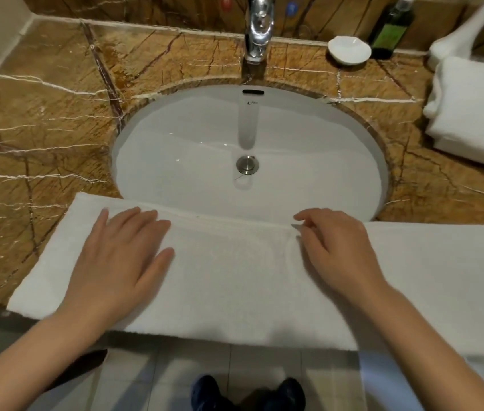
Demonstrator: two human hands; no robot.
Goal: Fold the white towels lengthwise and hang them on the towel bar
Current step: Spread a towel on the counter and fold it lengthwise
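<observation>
A long white towel (235,277) lies folded lengthwise across the front edge of the brown marble counter (42,129), its far edge overlapping the near rim of the sink. My left hand (119,256) rests flat on the towel's left part, fingers straight and spread. My right hand (335,250) sits on the right part, its thumb and fingertips pinching the towel's far folded edge. More folded white towels (472,114) are stacked at the counter's right end. No towel bar is in view.
A white oval sink (175,129) with a chrome faucet (257,28) fills the middle. A small white dish (349,50) and a dark green bottle (390,28) stand at the back right. Tiled floor and my dark shoes (249,394) show below.
</observation>
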